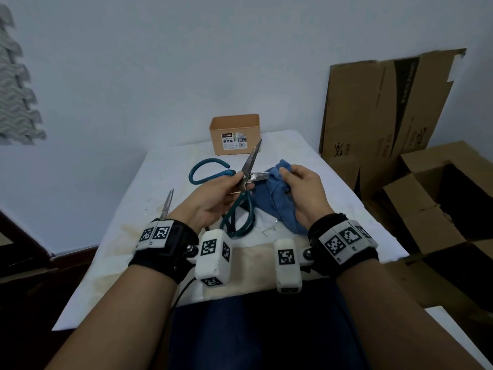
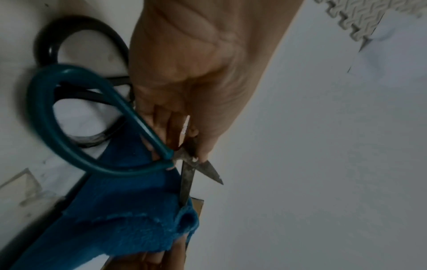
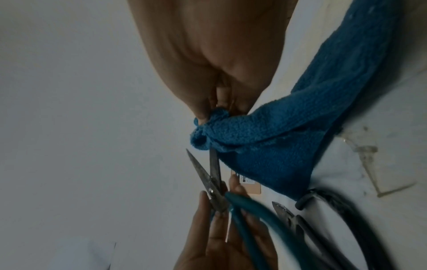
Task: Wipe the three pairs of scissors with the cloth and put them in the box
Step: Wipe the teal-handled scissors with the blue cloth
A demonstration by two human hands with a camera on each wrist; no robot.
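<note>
Teal-handled scissors [image 1: 246, 180] gripped in left-hand fingers [image 1: 234, 182], one blade inside blue cloth [image 1: 272, 198] pinched by right-hand fingers [image 1: 289, 177].

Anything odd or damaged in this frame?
The table cover has yellowish stains along its left and front. The open scissors blades look dull and spotted; the cloth wraps one blade. Nothing spilled or broken.
</note>
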